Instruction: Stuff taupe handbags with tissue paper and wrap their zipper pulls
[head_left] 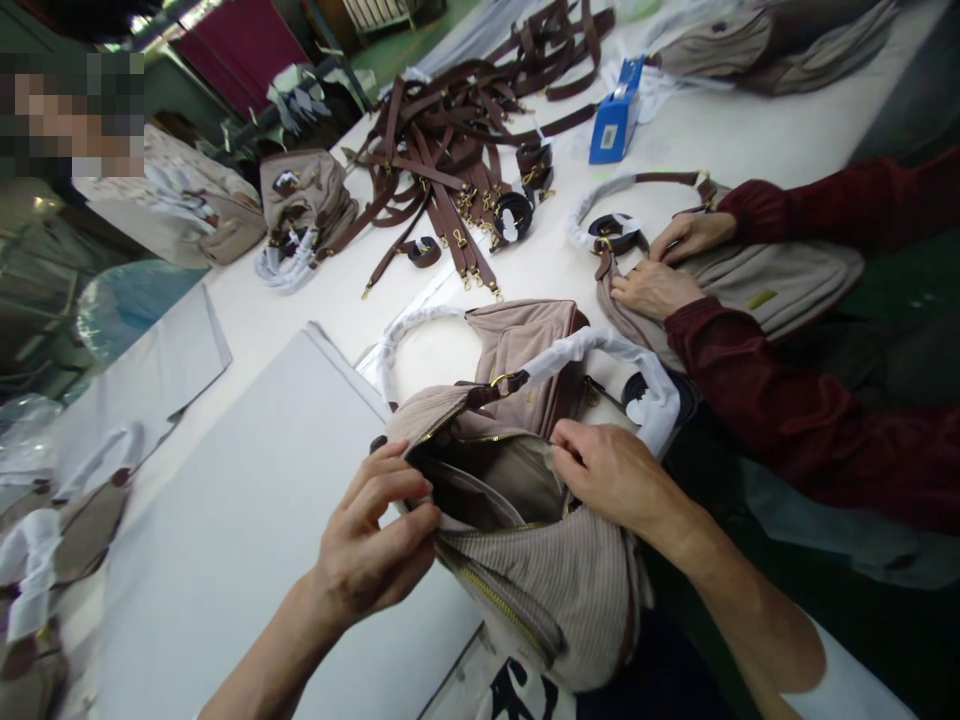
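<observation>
A taupe ribbed handbag point(562, 570) hangs at the table's near edge, its brass-zipped mouth spread wide and the pale lining showing. My left hand point(379, 530) pinches the left rim of the opening between thumb and fingers. At the opposite rim, my right hand point(611, 470) grips the edge with curled fingers. White wrapping covers the bag's handle point(592, 345), which arches over behind my right hand. Just behind lies another taupe bag point(529, 350) with a wrapped handle.
A co-worker's hands point(664, 275) in dark red sleeves work on a bag point(757, 280) at the right. Brown straps point(450, 150) with brass clips are heaped farther back, near a blue tape dispenser point(616, 115). White sheets point(247, 520) cover the table's left side. Another person stands far left.
</observation>
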